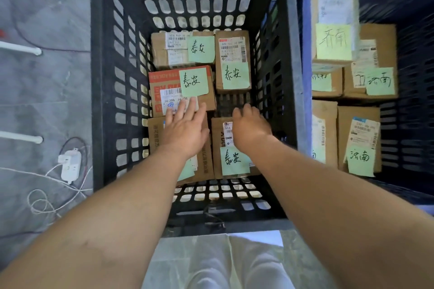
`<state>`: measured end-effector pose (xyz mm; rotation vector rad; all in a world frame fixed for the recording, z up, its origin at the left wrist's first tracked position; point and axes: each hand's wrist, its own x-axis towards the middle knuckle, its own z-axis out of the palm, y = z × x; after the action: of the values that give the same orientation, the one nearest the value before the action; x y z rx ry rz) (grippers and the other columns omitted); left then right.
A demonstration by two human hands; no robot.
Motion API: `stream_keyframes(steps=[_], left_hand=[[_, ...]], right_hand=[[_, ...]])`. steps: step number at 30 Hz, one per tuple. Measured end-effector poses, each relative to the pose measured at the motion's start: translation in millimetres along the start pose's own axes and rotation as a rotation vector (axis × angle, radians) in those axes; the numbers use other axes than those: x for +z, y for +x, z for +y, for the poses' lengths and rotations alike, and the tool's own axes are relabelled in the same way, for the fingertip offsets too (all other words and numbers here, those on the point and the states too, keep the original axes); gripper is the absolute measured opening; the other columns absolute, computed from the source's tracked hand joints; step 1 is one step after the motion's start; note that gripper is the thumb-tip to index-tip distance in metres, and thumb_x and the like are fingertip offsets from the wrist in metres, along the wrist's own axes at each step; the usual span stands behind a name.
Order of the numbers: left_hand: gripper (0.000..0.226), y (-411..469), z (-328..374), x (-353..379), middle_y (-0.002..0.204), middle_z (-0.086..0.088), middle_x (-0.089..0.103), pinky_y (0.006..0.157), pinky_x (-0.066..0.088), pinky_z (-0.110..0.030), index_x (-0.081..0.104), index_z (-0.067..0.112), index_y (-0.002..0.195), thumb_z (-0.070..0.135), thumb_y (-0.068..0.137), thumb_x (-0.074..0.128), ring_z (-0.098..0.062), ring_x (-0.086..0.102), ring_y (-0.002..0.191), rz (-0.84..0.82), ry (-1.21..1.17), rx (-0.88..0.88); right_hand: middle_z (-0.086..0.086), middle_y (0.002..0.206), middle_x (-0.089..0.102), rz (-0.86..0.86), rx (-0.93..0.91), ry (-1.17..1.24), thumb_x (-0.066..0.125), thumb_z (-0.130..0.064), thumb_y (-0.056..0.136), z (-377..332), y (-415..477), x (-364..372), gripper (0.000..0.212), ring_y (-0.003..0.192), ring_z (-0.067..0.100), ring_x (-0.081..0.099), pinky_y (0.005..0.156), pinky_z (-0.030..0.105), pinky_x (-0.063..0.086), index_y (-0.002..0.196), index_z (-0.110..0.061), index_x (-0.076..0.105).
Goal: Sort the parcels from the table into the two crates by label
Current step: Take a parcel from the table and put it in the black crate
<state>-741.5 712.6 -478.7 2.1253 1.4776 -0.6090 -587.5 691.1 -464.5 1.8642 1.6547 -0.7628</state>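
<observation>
Handwriting in black marker reads 泰安 on the green sticky notes of the parcels in the black crate [103,77]. All five are brown cardboard boxes lying flat on the crate floor.

- The far-left parcel [162,54] sits in the far left corner, with white barcode labels too blurred to read.
- The far-right parcel [232,37] lies beside it. Its printed label begins 642.
- The red-printed parcel [159,87] lies along the left wall. It has a red band across its far edge and a white label reading J4-J06.
- The near-left parcel [155,138] has grey Chinese print down its side. Its note is mostly under the forearm and unreadable.
- The near-right parcel [217,148] has a label beginning 516.

The left hand [185,126] lies released, its fingers straight and spread. The palm is on the near-left parcel and the fingertips reach onto the J4-J06 label. The right hand [251,124] rests on the far end of the near-right parcel, grasping it with its fingers curled down over the far edge.

The blue crate [305,30] stands just beside the black one on the right. Its brown boxes carry yellow-green notes, and two of them read 济南. A tall parcel [335,7] stands highest, at the far left of this crate.

On the grey floor [47,89] to the left lies a white charger [70,166] with looped cables.
</observation>
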Motion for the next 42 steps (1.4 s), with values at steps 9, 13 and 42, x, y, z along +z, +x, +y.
stream_keyframes(steps=[9,13,42], left_hand=[[0.068,-92.8,30.2,-85.8,0.161,-0.005,-0.017,0.119,-0.010,-0.049,-0.009,0.024,0.155,0.054,0.101,0.020,-0.024,-0.016,0.148,0.070,0.050,0.040],[0.068,-130.6,43.6,-117.2,0.162,-0.005,-0.016,0.119,-0.011,-0.050,-0.008,0.024,0.155,0.056,0.101,0.017,-0.025,-0.016,0.149,0.125,0.104,0.089],[0.072,-393.7,273.1,-96.4,0.161,-0.005,-0.020,0.117,-0.014,-0.052,-0.009,0.026,0.155,0.064,0.097,0.012,-0.024,-0.020,0.148,0.448,0.264,0.527]], right_hand=[[0.014,0.156,0.020,0.268,-0.067,0.058,0.050,-0.031,0.097,10.4,-118.1,-69.7,0.060,0.144,0.030,0.019,0.116,0.041,0.021,0.149,-0.012,0.025],[0.013,0.158,0.016,0.346,-0.003,0.036,0.048,-0.043,0.097,24.3,-172.7,-93.8,0.065,0.146,0.030,0.014,0.118,0.043,0.015,0.150,-0.016,0.023],[0.010,0.162,0.007,0.697,0.505,0.184,0.033,-0.061,0.096,154.1,-528.7,37.5,0.074,0.149,0.029,0.004,0.119,0.051,0.004,0.155,-0.021,0.011]])
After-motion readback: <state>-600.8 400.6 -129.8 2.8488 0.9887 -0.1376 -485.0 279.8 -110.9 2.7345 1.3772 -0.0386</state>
